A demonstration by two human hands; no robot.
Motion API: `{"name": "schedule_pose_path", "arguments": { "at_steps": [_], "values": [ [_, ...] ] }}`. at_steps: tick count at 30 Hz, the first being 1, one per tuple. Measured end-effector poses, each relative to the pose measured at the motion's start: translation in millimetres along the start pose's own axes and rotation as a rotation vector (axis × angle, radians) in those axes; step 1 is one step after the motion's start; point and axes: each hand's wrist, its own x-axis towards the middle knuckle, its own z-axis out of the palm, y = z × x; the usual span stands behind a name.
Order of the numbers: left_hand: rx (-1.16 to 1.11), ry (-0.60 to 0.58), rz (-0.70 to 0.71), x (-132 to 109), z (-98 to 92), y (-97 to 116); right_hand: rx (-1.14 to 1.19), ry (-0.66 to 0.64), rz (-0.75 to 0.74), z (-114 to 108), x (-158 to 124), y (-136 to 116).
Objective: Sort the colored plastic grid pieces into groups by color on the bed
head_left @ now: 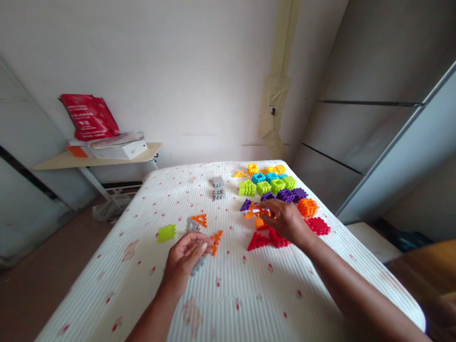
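My left hand [187, 252] is closed, thumb and fingertips meeting at the edge of an orange triangular interlocking piece [216, 242]. Grey toothed pieces [197, 267] show partly from under this hand, so how they join is hidden. Just beyond it, another orange triangle piece [199, 220] lies against a grey piece [192, 225]. A flat lime green square [167, 233] rests to the left. Over the coloured piles, my right hand [285, 218] pinches an orange triangle frame [253, 210]. Below it are orange pieces [261, 223] and red triangle pieces [259, 241].
Yellow [252, 169], blue [258, 178], lime [247, 188] and purple [285, 195] stacks stand at the table's far right. Grey stacks [218, 187] sit mid-table. A patterned white cover [142, 266] spans the table. A side table [107, 159] holds boxes and a red bag [89, 116].
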Motion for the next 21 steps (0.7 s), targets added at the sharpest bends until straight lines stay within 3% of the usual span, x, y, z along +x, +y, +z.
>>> {"name": "schedule_pose_path", "arguments": {
  "at_steps": [3, 6, 14, 21],
  "values": [
    [0.023, 0.035, 0.021, 3, -3.7, -3, -0.115, -0.065, 0.133, -11, 2, 28],
    [0.040, 0.052, 0.017, 5, -5.3, -5, -0.194, -0.158, 0.210, -10, 0, 38],
    [0.116, 0.173, 0.088, 1, 1.3, -4, -0.231, -0.214, 0.253, -3, -2, 34],
    [0.209, 0.165, 0.140, 1, 0.3, -6, -0.228, -0.224, 0.277, -1, -2, 35]
  ]
}}
